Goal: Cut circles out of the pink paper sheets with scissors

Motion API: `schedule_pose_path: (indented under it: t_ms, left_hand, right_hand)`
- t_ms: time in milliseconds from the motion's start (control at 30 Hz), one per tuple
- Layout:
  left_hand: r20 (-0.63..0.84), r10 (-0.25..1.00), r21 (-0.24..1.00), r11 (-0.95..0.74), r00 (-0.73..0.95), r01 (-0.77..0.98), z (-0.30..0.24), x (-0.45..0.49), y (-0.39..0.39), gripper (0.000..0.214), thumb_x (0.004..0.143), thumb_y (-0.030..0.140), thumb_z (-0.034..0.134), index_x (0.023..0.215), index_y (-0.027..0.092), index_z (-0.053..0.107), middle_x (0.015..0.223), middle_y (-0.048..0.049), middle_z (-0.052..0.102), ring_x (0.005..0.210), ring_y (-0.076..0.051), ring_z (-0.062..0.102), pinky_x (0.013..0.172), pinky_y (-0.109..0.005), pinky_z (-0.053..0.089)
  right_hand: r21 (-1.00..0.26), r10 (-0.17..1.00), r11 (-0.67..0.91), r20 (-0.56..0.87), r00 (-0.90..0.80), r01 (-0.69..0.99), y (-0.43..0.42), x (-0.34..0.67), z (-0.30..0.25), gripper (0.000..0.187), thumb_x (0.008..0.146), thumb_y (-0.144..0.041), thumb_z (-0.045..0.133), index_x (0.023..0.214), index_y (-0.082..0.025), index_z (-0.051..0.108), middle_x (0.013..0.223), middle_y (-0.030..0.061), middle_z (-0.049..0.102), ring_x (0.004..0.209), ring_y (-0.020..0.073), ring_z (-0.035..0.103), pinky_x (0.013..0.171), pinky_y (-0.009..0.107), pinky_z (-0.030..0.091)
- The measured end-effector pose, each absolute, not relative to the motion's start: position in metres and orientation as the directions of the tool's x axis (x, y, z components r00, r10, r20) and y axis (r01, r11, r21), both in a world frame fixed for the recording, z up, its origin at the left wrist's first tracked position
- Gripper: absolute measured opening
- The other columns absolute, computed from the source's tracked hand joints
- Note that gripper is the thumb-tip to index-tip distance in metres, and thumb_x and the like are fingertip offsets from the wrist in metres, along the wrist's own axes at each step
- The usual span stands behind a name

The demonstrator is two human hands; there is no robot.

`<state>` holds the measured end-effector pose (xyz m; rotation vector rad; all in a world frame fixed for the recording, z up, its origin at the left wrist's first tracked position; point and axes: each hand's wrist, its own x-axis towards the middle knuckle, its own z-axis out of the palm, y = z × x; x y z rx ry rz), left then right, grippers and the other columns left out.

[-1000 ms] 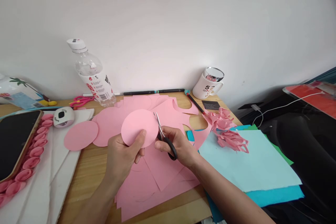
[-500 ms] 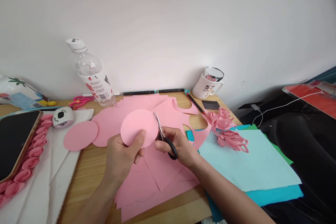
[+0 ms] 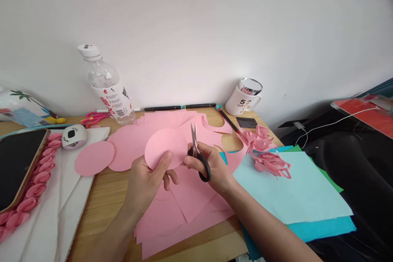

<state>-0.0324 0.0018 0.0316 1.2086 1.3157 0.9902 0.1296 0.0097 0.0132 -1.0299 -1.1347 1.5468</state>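
Observation:
Between thumb and fingers, my left hand grips a pink paper circle near its lower edge. My right hand is closed round black-handled scissors, their blades pointing up and slightly parted, just right of the circle's edge. Its thumb and fingers come close to that edge; whether they touch it I cannot tell. Below both hands lie pink paper sheets with faint curved pencil lines. Another pink circle rests to the left, partly over more round pink pieces.
Left are a phone, rolled pink paper flowers, a white round gadget, pink scissors and a bottle. Right are a mug, crumpled pink scraps and light blue paper. Behind stands a white wall.
The paper circle and my left hand have shifted slightly right. The scissors have moved right, away from the circle's edge, and turned more upright. Some left fingers have spread out beneath the circle.

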Motion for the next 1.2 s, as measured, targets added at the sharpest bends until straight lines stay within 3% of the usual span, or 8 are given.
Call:
schedule_pose_path:
  t_ms: [233,400,600,1200]
  left_hand:
    - [-0.166,0.983,0.986,0.163,0.078,0.039,0.0326,-0.0288,-0.0004,0.03,0.078,0.038,0.061,0.059,0.014,0.062,0.054,-0.0041,0.065,0.036,-0.011,0.052,0.034,-0.023,0.04]
    - [-0.098,0.995,0.993,0.098,0.003,0.06,0.0254,-0.0262,-0.0017,0.035,0.079,0.037,0.06,0.051,0.018,0.053,0.038,0.0029,0.051,0.034,-0.009,0.045,0.036,-0.022,0.038]
    - [-0.057,0.985,0.992,0.075,-0.162,0.105,0.0283,-0.029,-0.0021,0.041,0.076,0.035,0.064,0.045,0.019,0.043,0.034,0.0053,0.044,0.033,-0.006,0.037,0.035,-0.02,0.032]
    - [-0.102,0.986,0.989,0.116,-0.134,0.097,0.0263,-0.0314,-0.0019,0.041,0.073,0.035,0.066,0.046,0.019,0.04,0.033,0.0069,0.038,0.032,-0.005,0.03,0.036,-0.021,0.024]
  right_hand:
    - [-0.963,0.995,-0.08,-0.063,-0.071,-0.257,0.0095,0.1276,0.0117,0.026,0.065,-0.025,0.08,0.078,-0.02,0.058,0.061,-0.0064,0.05,0.054,0.0071,0.038,0.049,0.021,0.03]
    - [-0.979,0.988,-0.077,-0.05,-0.143,-0.187,0.0085,0.1261,0.0146,0.028,0.065,-0.029,0.079,0.072,-0.019,0.054,0.059,-0.0066,0.047,0.053,0.0076,0.037,0.05,0.022,0.03]
    - [-0.982,0.948,-0.134,-0.087,-0.306,-0.135,0.0096,0.127,0.0125,0.037,0.064,-0.043,0.079,0.081,-0.018,0.058,0.065,-0.0032,0.051,0.058,0.01,0.041,0.053,0.024,0.032]
    - [-0.993,0.929,-0.084,-0.05,-0.365,-0.078,0.0095,0.1275,0.0167,0.044,0.06,-0.055,0.077,0.068,-0.018,0.053,0.058,-0.0044,0.046,0.052,0.0089,0.037,0.048,0.023,0.03]
